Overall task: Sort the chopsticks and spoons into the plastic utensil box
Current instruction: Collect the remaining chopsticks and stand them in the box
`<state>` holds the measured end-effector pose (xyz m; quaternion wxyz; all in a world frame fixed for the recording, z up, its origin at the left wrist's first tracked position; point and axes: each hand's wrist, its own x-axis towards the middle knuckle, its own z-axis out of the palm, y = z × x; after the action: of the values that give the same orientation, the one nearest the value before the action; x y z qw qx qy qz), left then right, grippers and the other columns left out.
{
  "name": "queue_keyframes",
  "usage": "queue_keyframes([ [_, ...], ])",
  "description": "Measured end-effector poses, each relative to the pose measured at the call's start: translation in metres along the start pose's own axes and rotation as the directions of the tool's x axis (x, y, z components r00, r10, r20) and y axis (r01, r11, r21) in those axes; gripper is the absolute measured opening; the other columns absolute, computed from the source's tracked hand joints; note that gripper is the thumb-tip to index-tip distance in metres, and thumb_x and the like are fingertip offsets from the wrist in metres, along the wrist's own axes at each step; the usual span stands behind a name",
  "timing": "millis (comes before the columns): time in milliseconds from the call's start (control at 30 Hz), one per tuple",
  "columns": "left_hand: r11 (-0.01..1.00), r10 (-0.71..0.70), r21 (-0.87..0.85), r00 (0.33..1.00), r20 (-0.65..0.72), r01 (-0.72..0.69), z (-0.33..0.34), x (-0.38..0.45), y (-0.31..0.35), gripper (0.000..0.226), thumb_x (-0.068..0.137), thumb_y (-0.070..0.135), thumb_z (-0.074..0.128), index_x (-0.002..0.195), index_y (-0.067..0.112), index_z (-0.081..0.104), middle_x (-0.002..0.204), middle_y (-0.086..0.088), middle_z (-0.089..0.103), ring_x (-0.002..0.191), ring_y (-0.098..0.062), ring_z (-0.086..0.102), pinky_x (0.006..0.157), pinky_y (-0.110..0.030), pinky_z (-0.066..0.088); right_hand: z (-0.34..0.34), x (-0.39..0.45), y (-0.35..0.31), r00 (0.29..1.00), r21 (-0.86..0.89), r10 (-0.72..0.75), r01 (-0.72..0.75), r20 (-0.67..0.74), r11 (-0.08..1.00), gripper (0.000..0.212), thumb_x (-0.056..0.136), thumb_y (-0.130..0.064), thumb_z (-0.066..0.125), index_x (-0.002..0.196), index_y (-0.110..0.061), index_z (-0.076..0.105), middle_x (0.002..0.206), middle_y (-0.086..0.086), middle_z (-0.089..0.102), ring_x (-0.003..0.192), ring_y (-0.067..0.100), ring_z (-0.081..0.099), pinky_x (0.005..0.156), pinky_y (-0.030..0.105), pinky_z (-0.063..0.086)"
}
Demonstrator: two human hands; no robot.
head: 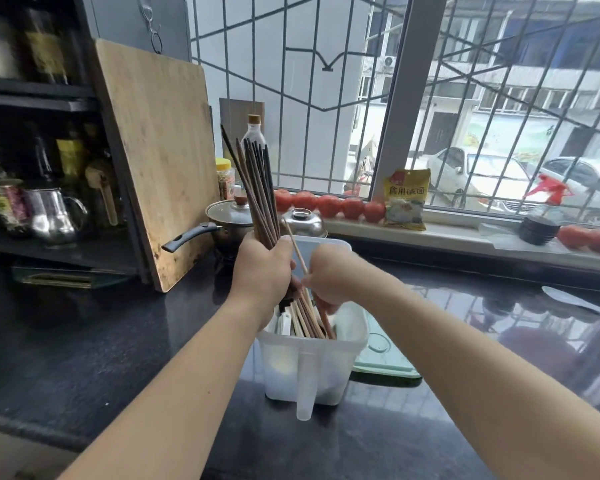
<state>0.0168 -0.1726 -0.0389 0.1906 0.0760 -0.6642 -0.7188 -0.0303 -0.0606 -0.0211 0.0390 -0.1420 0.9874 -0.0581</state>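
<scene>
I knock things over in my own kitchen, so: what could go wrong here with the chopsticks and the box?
The left hand grips a tall dark chopstick bundle that fans near the bottle and might tip it. The right hand pinches one pale chopstick; pulling it could tilt the plastic utensil box.

wooden cutting board (156, 157) leaning upright, lidded pot (227, 216), tomatoes (329, 204) along windowsill

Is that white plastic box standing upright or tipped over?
Upright. The plastic utensil box sits flat on the dark countertop, open top up, with light chopsticks standing inside.
</scene>
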Motion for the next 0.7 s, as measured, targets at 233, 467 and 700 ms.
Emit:
queue_keyframes([
  [233,1.0,0.004,-0.001,0.999,-0.034,-0.004,0.0,-0.001,0.001,0.008,0.101,0.008,0.049,0.094,0.012,0.046,0.037,0.002,0.052,0.038,-0.024,0.052,0.038,-0.03,0.048,0.022,-0.006,-0.012,0.988,-0.131,0.013,0.008,0.157,0.991,0.018,0.092,-0.005,0.052,0.084,-0.004,0.068,0.054,0.005,0.066,0.05,0.018,0.066,0.055,0.03,0.059],
  [467,0.999,-0.022,0.035,1.0,-0.01,0.022,0.0,-0.003,0.001,0.003,0.102,0.011,0.055,0.104,0.013,0.053,0.075,-0.013,0.054,0.049,-0.016,0.057,0.051,-0.038,0.06,-0.006,-0.001,-0.001,0.98,0.134,0.032,-0.005,-0.198,0.991,0.013,0.09,-0.007,0.057,0.083,-0.005,0.068,0.073,0.006,0.065,0.063,0.022,0.064,0.067,0.035,0.059],
  [700,0.998,-0.007,-0.052,0.983,0.182,0.017,-0.003,-0.003,0.001,0.015,0.102,0.014,0.065,0.117,0.014,0.064,0.075,-0.008,0.064,0.051,-0.02,0.053,0.05,-0.035,0.053,-0.025,-0.015,-0.011,0.973,0.768,-0.061,0.215,-0.224,0.604,0.027,0.102,-0.03,0.057,0.098,-0.011,0.076,0.092,0.01,0.076,0.078,0.015,0.068,0.072,0.03,0.06],
])
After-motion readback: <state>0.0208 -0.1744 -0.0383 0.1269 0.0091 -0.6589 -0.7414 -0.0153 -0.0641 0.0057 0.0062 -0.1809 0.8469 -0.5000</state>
